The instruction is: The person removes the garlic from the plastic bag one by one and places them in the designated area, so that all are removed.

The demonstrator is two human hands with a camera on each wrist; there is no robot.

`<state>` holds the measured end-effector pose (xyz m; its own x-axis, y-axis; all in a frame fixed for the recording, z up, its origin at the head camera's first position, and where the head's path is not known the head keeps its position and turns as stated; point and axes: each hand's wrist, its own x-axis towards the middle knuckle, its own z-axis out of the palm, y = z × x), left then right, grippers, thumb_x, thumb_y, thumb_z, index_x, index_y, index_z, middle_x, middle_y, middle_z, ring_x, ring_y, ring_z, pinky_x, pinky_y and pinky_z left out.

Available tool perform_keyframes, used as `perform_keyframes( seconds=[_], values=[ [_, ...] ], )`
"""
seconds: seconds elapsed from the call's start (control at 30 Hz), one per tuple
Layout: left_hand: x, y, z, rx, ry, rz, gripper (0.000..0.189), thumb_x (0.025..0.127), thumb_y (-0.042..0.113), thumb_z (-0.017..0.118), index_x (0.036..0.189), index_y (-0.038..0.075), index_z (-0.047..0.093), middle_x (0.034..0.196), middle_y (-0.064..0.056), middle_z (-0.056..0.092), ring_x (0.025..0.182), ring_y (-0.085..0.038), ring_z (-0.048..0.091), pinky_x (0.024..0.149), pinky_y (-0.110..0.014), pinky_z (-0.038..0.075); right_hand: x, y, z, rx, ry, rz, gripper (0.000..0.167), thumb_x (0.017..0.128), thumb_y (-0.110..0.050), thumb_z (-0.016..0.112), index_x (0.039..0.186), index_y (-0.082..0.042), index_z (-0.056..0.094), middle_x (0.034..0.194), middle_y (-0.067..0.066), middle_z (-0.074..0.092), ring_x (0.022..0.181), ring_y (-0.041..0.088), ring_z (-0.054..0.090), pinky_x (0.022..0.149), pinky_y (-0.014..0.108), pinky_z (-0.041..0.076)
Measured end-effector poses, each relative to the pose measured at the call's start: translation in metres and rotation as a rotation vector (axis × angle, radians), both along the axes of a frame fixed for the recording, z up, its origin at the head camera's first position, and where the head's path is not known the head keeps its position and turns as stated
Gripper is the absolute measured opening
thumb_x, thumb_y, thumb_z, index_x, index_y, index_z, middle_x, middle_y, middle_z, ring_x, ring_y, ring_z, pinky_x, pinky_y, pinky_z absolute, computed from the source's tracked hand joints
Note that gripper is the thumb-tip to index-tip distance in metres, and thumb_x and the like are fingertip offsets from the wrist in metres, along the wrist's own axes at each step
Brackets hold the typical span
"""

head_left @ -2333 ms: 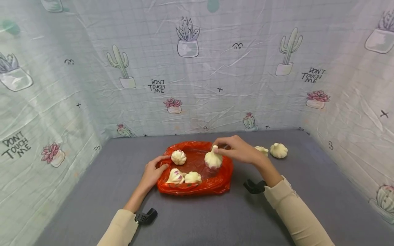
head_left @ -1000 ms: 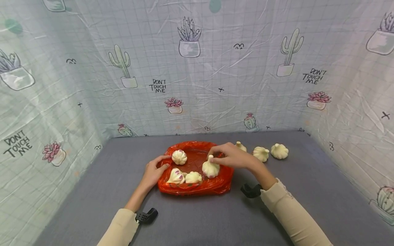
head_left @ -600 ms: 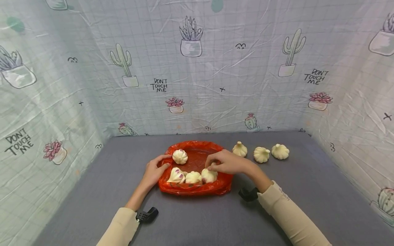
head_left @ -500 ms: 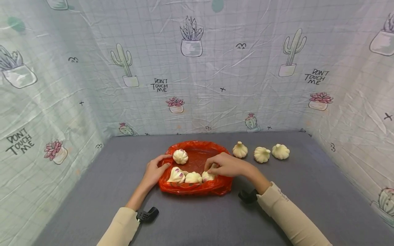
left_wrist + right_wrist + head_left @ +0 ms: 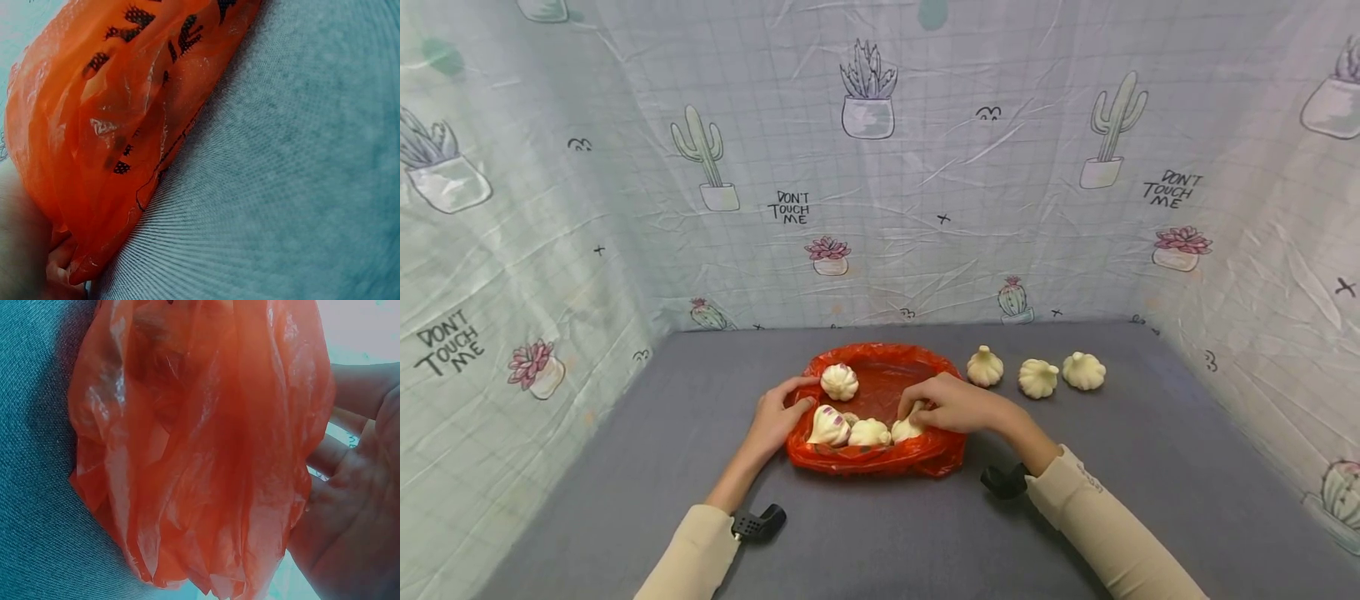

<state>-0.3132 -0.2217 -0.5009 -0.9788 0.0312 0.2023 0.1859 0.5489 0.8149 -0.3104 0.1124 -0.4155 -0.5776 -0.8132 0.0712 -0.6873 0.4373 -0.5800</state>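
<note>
A red plastic bag (image 5: 880,462) lies open-mouthed on the table, its rim spread wide. My left hand (image 5: 772,417) holds the bag's left edge between thumb and fingers. My right hand (image 5: 958,404) reaches over the right side and pinches a garlic bulb (image 5: 907,428) by its neck, down inside the bag's front. Beside it in the front row are a garlic bulb (image 5: 869,433) and a purple-streaked garlic bulb (image 5: 830,426). Another garlic bulb (image 5: 839,382) sits at the back left inside. In the right wrist view, the bag (image 5: 206,456) hides my fingertips and the garlic.
Three garlic bulbs stand on the grey table (image 5: 880,542) right of the bag: a near-left bulb (image 5: 985,367), a middle bulb (image 5: 1037,378) and a far-right bulb (image 5: 1083,371). A patterned curtain (image 5: 880,208) encloses the back and sides.
My right hand has moved left and down, lowering the garlic bulb from above the bag into its front row. The three bulbs on the table have come into full view. My left hand stays put.
</note>
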Motion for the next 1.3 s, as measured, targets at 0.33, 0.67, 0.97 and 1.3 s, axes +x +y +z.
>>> perform_keyframes(
  seconds=[0.33, 0.67, 0.97, 1.3],
  values=[
    [0.000, 0.000, -0.001, -0.009, 0.010, 0.007, 0.034, 0.097, 0.014, 0.068, 0.130, 0.019, 0.072, 0.145, -0.014, 0.063, 0.141, -0.034, 0.053, 0.114, -0.055, 0.043, -0.003, 0.002, -0.003, 0.006, 0.011, -0.032, 0.014, 0.094, -0.015, 0.069, 0.107, -0.013, 0.075, 0.095, -0.008, 0.073, 0.083, 0.000, 0.064, 0.084, 0.024, 0.056],
    [0.000, 0.001, -0.001, -0.001, 0.008, 0.002, 0.034, 0.096, 0.013, 0.068, 0.129, 0.018, 0.072, 0.144, -0.014, 0.063, 0.141, -0.034, 0.053, 0.114, -0.055, 0.043, -0.006, 0.002, -0.003, -0.001, 0.040, -0.071, 0.006, 0.090, -0.021, 0.079, 0.093, -0.018, 0.075, 0.085, -0.013, 0.072, 0.080, -0.002, 0.064, 0.078, 0.022, 0.054],
    [-0.001, 0.000, -0.002, 0.015, -0.003, -0.003, 0.034, 0.097, 0.011, 0.067, 0.130, 0.017, 0.072, 0.145, -0.015, 0.062, 0.142, -0.034, 0.052, 0.115, -0.054, 0.043, -0.004, 0.005, 0.004, -0.036, 0.094, -0.113, 0.005, 0.093, -0.021, 0.076, 0.096, -0.018, 0.077, 0.079, -0.012, 0.067, 0.070, 0.004, 0.054, 0.068, 0.021, 0.047],
    [0.000, 0.001, 0.001, 0.002, -0.003, 0.001, 0.034, 0.097, 0.014, 0.068, 0.131, 0.019, 0.072, 0.146, -0.015, 0.061, 0.142, -0.035, 0.052, 0.114, -0.056, 0.044, -0.002, 0.025, 0.025, -0.133, 0.085, -0.158, 0.009, 0.097, -0.020, 0.072, 0.103, -0.015, 0.077, 0.082, -0.007, 0.069, 0.068, 0.012, 0.055, 0.064, 0.023, 0.047]
  ],
)
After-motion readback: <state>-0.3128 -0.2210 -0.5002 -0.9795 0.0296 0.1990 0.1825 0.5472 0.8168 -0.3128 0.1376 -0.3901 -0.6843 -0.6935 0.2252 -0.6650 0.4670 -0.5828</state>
